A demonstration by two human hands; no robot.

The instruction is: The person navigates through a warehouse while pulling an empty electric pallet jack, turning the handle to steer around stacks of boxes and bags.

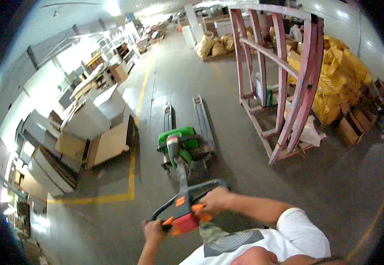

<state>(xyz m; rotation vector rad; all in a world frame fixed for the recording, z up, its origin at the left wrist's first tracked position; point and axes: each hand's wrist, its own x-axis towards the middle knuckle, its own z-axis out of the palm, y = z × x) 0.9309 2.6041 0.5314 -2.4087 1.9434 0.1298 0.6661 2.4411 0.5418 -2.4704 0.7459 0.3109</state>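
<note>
A green electric pallet truck point(184, 140) stands in front of me, its two long forks point(204, 121) pointing away with no load on them. Its tiller handle point(203, 185) leans back toward my body, with a dark loop, orange thumb controls and a red end piece. My left hand point(154, 231) is closed round the left grip, beside one orange control. Higher up on the other side, my right hand point(217, 201) wraps the right grip next to the second orange control. Parts of both grips are hidden by my fingers.
A pink metal frame rack point(284, 66) stands to the right, with yellow sacks point(340, 84) heaped behind it. Cardboard and white panels point(90, 119) lean along the left, beside a yellow floor line point(133, 172). Pale sacks point(218, 45) lie farther ahead.
</note>
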